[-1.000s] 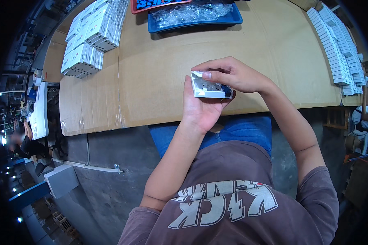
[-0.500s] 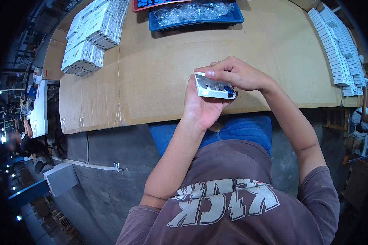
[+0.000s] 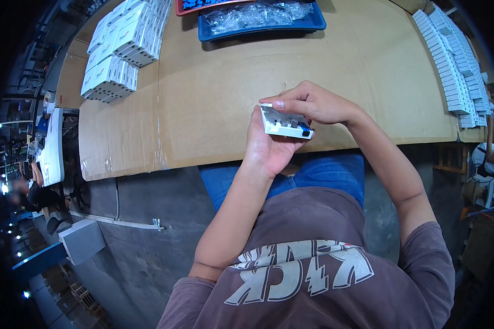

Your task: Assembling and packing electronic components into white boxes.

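Note:
Just above the near edge of the cardboard-covered table, a small shallow white box [image 3: 282,130] rests on my left hand [image 3: 267,149]. The palm supports it from below and the fingers curl round its left side. Grey and clear pieces show inside, with a dark blue piece at its right end; I cannot make out their kind. From the far side, my right hand [image 3: 316,102] grips the box's far edge. Its thumb lies over the upper left part and the other fingers are mostly hidden behind.
A blue tray [image 3: 219,37] of clear plastic pieces stands at the far middle, beside a red tray [image 3: 189,11] of small blue parts. White boxes are stacked at the far left [image 3: 108,77] and right [image 3: 450,82]. Another person [image 3: 35,186] is at the left rim.
The box has tipped a little and sunk slightly toward me. My right hand has come down and slightly left with it, thumb still on the box.

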Demonstrator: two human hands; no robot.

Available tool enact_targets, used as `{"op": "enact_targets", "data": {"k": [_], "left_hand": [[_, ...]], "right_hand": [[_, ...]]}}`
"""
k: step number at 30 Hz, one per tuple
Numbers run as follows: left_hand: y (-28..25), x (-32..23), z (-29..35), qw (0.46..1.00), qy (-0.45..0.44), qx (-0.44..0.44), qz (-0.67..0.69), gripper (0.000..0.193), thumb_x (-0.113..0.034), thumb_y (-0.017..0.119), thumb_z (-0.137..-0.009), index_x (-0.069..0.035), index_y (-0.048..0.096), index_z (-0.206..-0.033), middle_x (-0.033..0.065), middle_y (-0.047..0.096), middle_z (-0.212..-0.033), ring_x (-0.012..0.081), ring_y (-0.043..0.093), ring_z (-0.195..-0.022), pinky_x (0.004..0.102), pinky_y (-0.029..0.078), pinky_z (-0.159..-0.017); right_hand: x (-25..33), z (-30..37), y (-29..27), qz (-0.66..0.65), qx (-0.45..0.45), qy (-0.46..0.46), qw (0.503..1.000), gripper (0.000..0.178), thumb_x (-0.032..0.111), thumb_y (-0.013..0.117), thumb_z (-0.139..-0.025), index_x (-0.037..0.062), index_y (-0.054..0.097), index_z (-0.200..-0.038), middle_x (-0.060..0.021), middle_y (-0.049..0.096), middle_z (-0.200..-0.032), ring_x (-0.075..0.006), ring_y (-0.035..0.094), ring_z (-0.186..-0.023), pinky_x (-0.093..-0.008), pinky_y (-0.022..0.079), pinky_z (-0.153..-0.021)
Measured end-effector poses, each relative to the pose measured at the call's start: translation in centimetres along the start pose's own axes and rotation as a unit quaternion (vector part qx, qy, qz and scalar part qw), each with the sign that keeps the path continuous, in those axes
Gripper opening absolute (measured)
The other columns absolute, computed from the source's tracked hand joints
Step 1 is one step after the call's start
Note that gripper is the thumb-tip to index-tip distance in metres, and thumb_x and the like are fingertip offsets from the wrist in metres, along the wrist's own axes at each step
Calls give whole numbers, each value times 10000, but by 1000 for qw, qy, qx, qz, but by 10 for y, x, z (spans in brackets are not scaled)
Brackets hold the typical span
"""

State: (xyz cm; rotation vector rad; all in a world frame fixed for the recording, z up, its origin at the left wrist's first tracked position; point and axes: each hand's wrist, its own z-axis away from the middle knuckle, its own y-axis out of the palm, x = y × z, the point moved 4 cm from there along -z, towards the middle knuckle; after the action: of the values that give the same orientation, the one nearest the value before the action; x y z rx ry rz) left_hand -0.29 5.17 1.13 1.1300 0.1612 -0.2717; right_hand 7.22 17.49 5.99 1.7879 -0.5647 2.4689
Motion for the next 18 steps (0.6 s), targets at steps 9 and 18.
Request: {"op": "enact_targets", "data": {"k": [9, 18], "left_hand": [[2, 6, -2, 1000, -2, -20, -8, 584, -558, 352, -1112, -100, 508, -1440, 159, 606, -1357, 344, 626, -1214, 567, 559, -990], [15, -3, -2, 998, 27, -21, 46, 587, -522, 279, -1113, -101, 484, -1467, 190, 576, -1392, 369, 603, -1246, 577, 534, -1012]], "right_hand": [[-12, -7, 5, 50, 23, -63, 996, 447, 508, 594, -1054, 208, 742, -1349, 0, 728, -849, -76, 561, -708, -271, 472, -610], [-3, 3, -10, -52, -28, -64, 996, 500, 537, 590, -1045, 174, 738, -1354, -25, 766, -946, -98, 624, -772, -270, 510, -643]]}}
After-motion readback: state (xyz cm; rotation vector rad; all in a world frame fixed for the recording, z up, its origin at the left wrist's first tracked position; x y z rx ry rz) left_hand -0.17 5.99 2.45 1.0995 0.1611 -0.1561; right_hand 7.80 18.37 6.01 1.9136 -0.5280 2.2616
